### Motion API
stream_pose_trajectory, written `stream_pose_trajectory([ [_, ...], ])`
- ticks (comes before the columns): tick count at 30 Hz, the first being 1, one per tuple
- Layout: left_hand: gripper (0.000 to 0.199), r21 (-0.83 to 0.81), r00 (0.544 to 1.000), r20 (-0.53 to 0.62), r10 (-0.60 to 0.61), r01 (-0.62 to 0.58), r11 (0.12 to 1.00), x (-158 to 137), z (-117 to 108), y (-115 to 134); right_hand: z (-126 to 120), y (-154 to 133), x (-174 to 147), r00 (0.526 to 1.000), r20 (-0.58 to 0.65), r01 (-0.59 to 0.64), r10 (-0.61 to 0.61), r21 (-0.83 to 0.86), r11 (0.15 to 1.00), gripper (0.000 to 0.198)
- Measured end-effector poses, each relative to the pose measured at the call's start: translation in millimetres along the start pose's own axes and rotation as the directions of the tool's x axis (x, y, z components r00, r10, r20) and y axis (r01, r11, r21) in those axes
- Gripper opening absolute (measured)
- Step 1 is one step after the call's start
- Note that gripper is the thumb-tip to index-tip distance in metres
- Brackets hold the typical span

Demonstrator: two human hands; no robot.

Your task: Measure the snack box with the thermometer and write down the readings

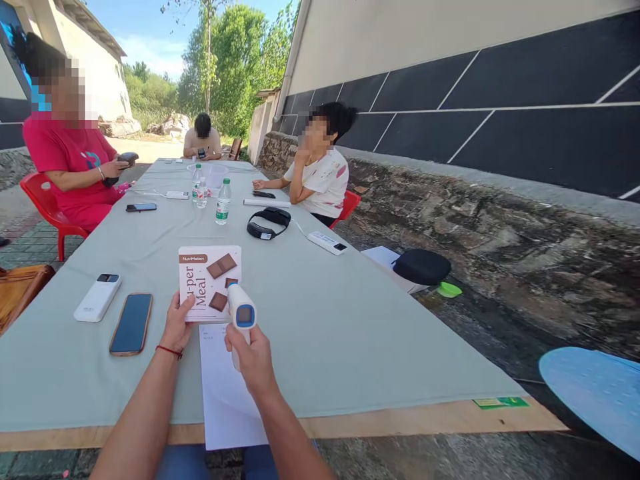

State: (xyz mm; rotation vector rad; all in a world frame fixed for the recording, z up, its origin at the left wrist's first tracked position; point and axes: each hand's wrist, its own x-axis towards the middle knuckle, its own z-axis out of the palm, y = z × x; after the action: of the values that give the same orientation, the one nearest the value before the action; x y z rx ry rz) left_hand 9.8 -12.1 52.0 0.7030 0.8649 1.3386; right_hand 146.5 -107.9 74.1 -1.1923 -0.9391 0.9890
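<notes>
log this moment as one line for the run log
left hand: holds white snack box | right hand: grips white handheld scanner, aimed at box | below: white paper sheet on grey-green table

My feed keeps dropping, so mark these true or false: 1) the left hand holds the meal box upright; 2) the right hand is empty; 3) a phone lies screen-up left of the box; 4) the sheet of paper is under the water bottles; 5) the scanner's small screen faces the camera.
1) True. The left hand grips the meal box at its lower left corner, standing upright.
2) False. The right hand holds a white handheld scanner in front of the box.
3) True. The phone lies flat on the table.
4) False. The sheet of paper lies at the near edge, beneath the hands; the water bottles stand far up the table.
5) True.
</notes>
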Motion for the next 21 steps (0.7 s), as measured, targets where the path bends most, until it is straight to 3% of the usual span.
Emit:
stream_pose_trajectory([
  [6,0.072,0.012,1.000,-0.022,-0.014,0.014,1.000,-2,4,2,2,1,0,1.000,0.031,0.001,0.000,-0.036,0.999,0.028],
  [13,0.075,0.024,0.999,0.011,-0.032,0.032,0.999,-13,12,12,-5,-4,3,0.986,0.117,0.126,-0.120,-0.040,0.991,0.030],
  [21,0.068,0.077,0.995,0.094,-0.017,0.010,0.997,-23,3,16,-5,-9,16,0.990,0.124,0.061,-0.073,0.102,0.993,0.036],
])
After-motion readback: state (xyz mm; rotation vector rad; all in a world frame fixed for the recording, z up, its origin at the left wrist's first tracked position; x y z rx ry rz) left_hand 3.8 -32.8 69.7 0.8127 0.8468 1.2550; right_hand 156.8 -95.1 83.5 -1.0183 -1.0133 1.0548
